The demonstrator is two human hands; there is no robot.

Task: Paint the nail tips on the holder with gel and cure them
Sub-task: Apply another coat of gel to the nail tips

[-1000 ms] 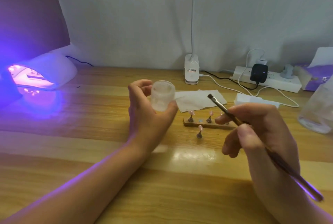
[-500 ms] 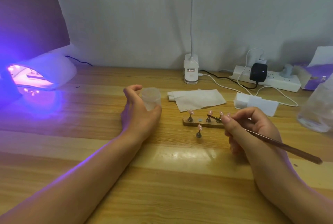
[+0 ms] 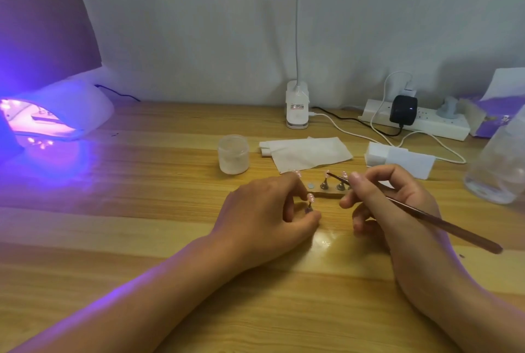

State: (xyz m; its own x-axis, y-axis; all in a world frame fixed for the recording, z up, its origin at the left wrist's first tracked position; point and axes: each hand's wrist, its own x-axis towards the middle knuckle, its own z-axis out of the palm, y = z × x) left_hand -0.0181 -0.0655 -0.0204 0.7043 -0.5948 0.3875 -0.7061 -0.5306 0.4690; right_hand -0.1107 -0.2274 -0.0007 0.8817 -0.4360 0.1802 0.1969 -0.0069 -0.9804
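A small wooden holder (image 3: 329, 194) lies mid-table with pink nail tips on metal stands (image 3: 325, 182). One loose stand with a pink tip (image 3: 310, 202) stands in front of the holder, and my left hand (image 3: 267, 210) pinches its base between thumb and fingers. My right hand (image 3: 397, 205) grips a long brown brush (image 3: 420, 213), whose tip points at the stands on the holder. The frosted gel jar (image 3: 233, 154) stands on the table behind my left hand. The curing lamp (image 3: 54, 114) glows purple at the far left.
Folded white wipes (image 3: 306, 151) and a white block (image 3: 400, 158) lie behind the holder. A desk lamp base (image 3: 297, 108), a power strip (image 3: 420, 120) with cables, a purple box (image 3: 488, 122) and a clear bottle (image 3: 500, 165) stand at the back and right.
My left hand set the gel jar down on the table and moved right to the loose nail stand. My right hand lowered the brush toward the holder.
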